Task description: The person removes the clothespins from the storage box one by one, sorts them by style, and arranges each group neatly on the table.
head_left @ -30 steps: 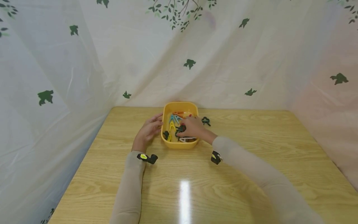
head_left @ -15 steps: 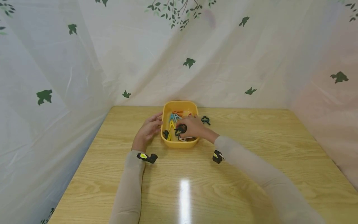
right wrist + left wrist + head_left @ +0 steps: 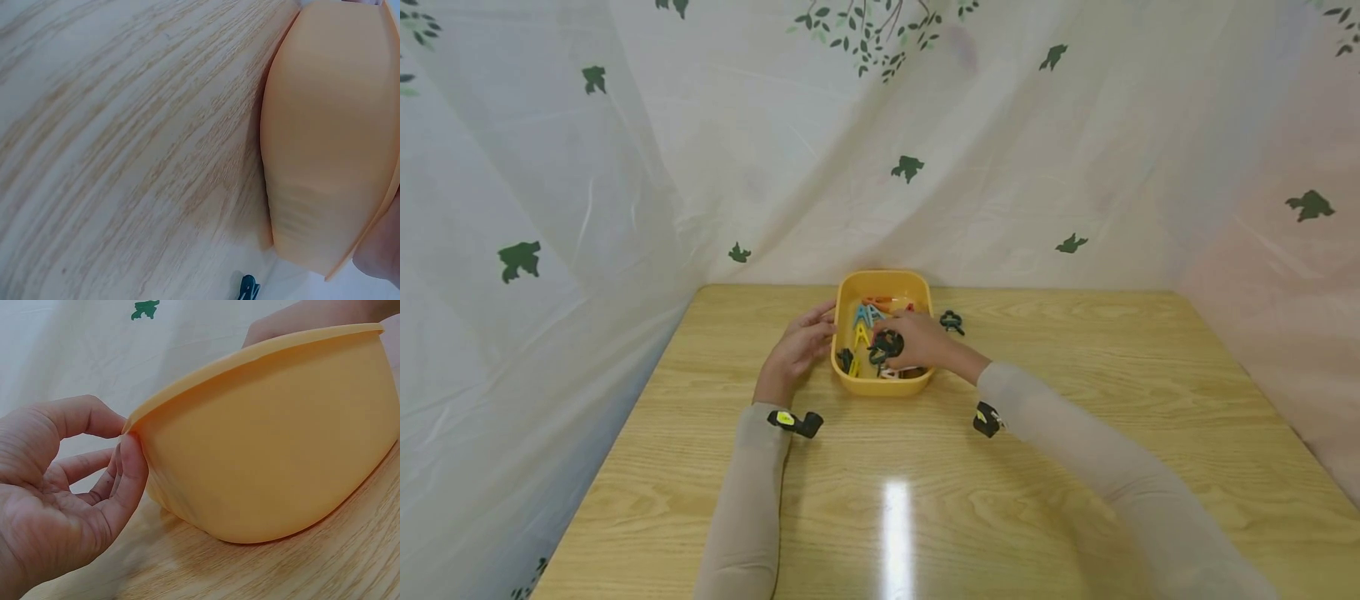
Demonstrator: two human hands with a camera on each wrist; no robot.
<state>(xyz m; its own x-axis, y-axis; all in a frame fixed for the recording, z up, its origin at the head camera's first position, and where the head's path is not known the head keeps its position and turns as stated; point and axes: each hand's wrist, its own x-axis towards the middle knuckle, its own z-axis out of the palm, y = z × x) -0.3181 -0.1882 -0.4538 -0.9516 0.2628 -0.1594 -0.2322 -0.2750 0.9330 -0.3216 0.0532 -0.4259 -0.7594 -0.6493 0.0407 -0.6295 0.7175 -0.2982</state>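
Note:
My left hand [image 3: 801,346] is at the left side of a yellow plastic tub [image 3: 882,387]. In the left wrist view, its bent fingers [image 3: 134,465] pinch the tub's rim. My right hand [image 3: 917,342] reaches into the tub from the right and grips a small dark spring clamp [image 3: 890,342]; some fingertips are hidden. Around it in the tub lie a yellow clip [image 3: 861,335], light blue clips [image 3: 867,315], an orange clip [image 3: 877,301] and another dark clamp [image 3: 845,360]. The right wrist view shows mostly the tub's outer wall [image 3: 331,125].
One dark green spring clamp [image 3: 952,322] lies on the wooden table [image 3: 1075,375] just right of the tub. A pale curtain [image 3: 820,167] with green leaf and bird shapes hangs behind the table and along both sides.
Inside the tub, my right hand has shifted slightly right, and the dark clamp in its fingers has turned a little. My left hand has stayed at the tub's left rim.

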